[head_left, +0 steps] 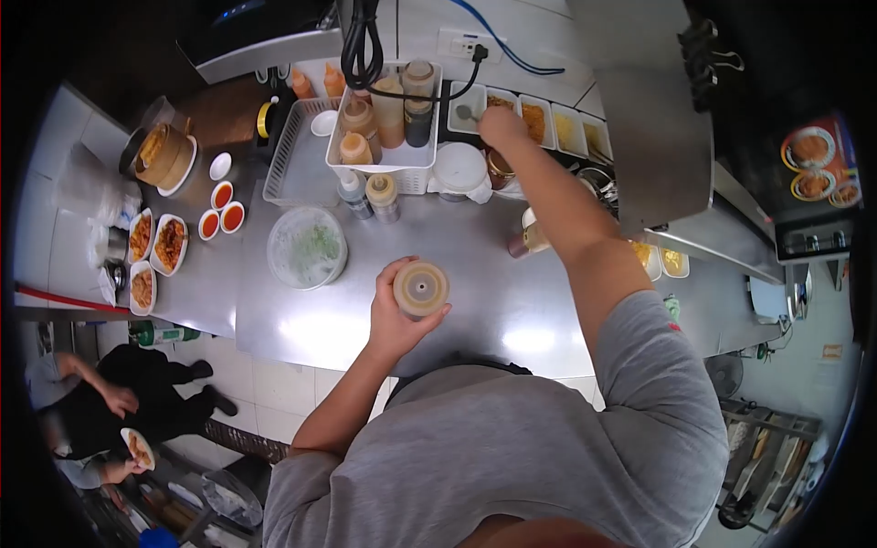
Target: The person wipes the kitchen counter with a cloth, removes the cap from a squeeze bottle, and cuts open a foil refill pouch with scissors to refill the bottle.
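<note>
My left hand is wrapped around a squeeze bottle, seen from above with a small dark hole at the middle of its pale round lid. It is above the steel counter near my body. Far forward, my right hand is closed over a row of white containers. From its fingers a spoon reaches into the leftmost white container; the grip itself is partly hidden. Shredded yellow and orange food fills a container to the right of that hand.
A white basket of sauce bottles stands behind a tub with green contents. Dishes of food, red sauce cups and a bamboo steamer are on the left. A metal hood overhangs the right. A co-worker holds a plate at lower left.
</note>
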`<state>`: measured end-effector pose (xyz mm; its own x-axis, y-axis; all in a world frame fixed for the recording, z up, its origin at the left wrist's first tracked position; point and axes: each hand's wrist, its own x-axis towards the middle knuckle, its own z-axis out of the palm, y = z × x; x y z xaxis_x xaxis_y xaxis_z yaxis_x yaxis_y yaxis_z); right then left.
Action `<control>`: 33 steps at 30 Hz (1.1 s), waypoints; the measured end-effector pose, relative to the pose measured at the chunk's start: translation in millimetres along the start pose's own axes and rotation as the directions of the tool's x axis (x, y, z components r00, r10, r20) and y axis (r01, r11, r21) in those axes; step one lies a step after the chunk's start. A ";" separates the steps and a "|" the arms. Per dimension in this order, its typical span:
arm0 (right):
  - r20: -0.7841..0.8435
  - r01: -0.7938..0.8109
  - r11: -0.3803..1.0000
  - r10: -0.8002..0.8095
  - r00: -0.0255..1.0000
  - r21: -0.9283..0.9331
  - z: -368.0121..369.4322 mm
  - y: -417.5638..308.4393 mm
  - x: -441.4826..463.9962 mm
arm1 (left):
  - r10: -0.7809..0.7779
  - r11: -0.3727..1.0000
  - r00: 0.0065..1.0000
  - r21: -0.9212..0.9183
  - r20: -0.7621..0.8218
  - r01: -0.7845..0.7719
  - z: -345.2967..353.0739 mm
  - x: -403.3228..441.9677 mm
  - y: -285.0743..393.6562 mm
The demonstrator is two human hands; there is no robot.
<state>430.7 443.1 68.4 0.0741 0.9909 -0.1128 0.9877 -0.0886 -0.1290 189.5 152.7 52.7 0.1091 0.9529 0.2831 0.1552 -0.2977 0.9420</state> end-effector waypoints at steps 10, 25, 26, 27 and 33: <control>-0.543 0.085 0.969 0.057 0.838 0.234 -71.8 89.3 -135.2 | -0.139 0.980 0.987 0.158 0.086 0.124 30.2 10.5 -11.7; -0.409 0.065 0.940 0.082 0.909 0.334 -52.5 118.5 -253.0 | -0.039 0.933 0.986 0.358 0.163 -0.022 42.5 -3.5 49.1; -0.325 0.203 0.730 0.028 0.945 0.653 -48.4 87.5 -277.7 | -0.030 0.934 0.991 0.356 0.131 -0.019 45.6 -7.6 45.2; -0.251 0.251 0.402 -0.053 0.967 0.881 -42.8 56.9 -299.2 | -0.015 0.935 0.995 0.353 0.100 -0.021 50.7 -10.9 40.6; -0.088 0.089 -0.014 0.065 0.994 0.996 -28.5 10.5 -333.6 | -0.087 0.973 0.967 0.231 0.240 0.030 71.1 -17.2 68.7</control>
<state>420.3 114.5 132.8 0.1500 0.9881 -0.0335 -0.1446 -0.0116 -0.9894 268.1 111.6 99.7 0.3276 0.9331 0.1486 0.3806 -0.2743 0.8831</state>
